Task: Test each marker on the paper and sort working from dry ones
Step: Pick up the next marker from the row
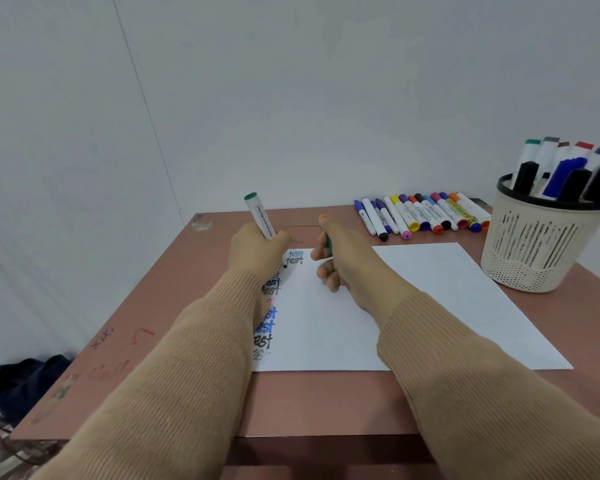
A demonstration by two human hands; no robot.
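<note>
Centre of frame: the left hand (257, 251), fingers wrapped round a green-ended marker (260, 216), holds it tip-down at the upper left corner of the paper (430, 306), beside a column of written "test" marks. Just right of it, the right hand (340, 261) curls its fingers round a green cap (328, 242). Upper right: a row of capped markers (423, 214) lies on the table (153, 323) beyond the paper, and at far right a pale slatted basket (534, 244) holds several upright markers (565, 168).

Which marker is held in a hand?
The green-ended marker, gripped by the left hand over the paper; the others lie in a row or stand in the basket.
</note>
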